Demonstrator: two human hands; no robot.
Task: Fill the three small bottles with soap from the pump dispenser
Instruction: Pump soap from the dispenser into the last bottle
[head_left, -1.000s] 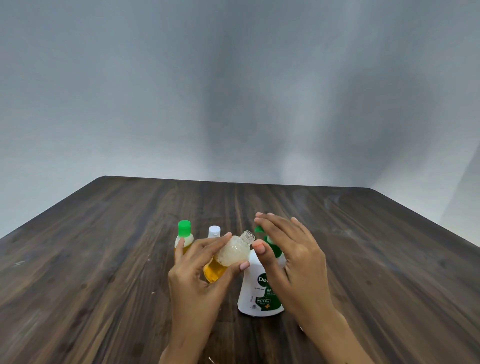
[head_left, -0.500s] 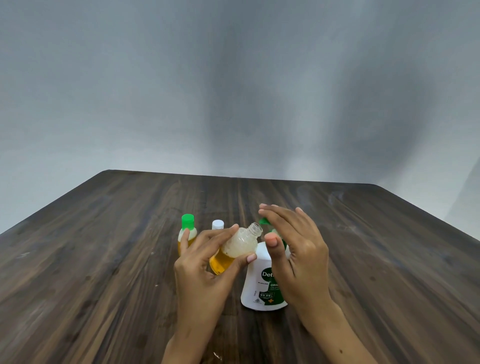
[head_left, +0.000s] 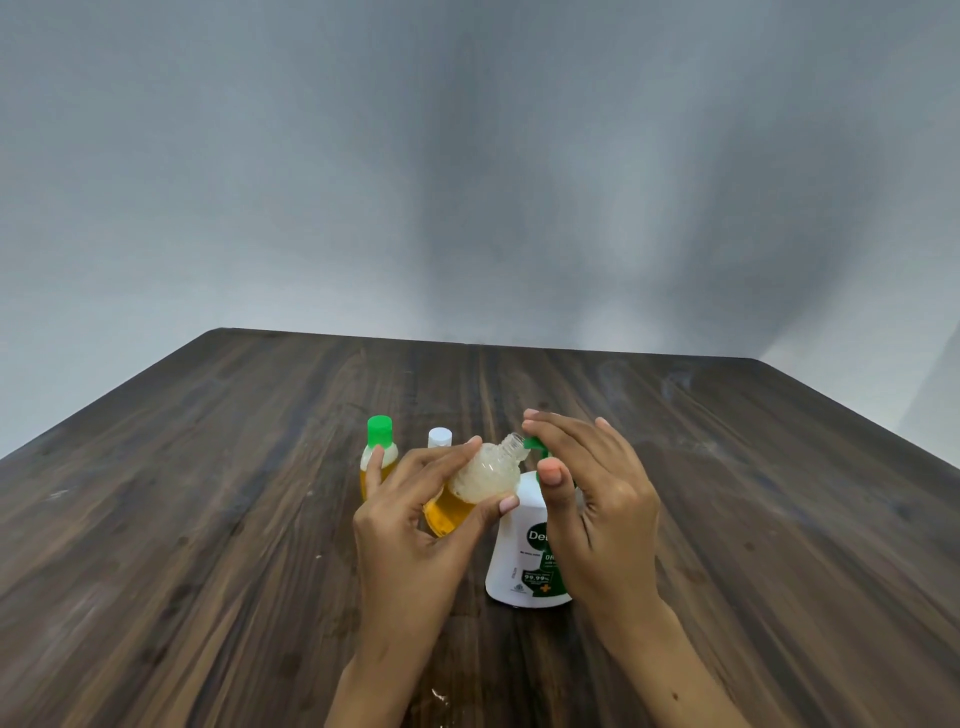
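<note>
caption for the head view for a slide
Left hand tilts open small bottle to pump dispenser; right hand over pump.

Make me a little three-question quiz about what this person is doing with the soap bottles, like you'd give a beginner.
1. True or false: the tilted open bottle in the left hand has its cap on.
2. Which does the right hand rest over? A) the green-capped bottle B) the pump dispenser C) the white-capped bottle
3. Fill in: the amber soap in the open bottle sits below a layer of ____.

Key
1. False: its threaded neck is bare and points at the green pump nozzle.
2. B: straight fingers lie on the pump top.
3. Foam, pale and bubbly in the upper part.
</note>
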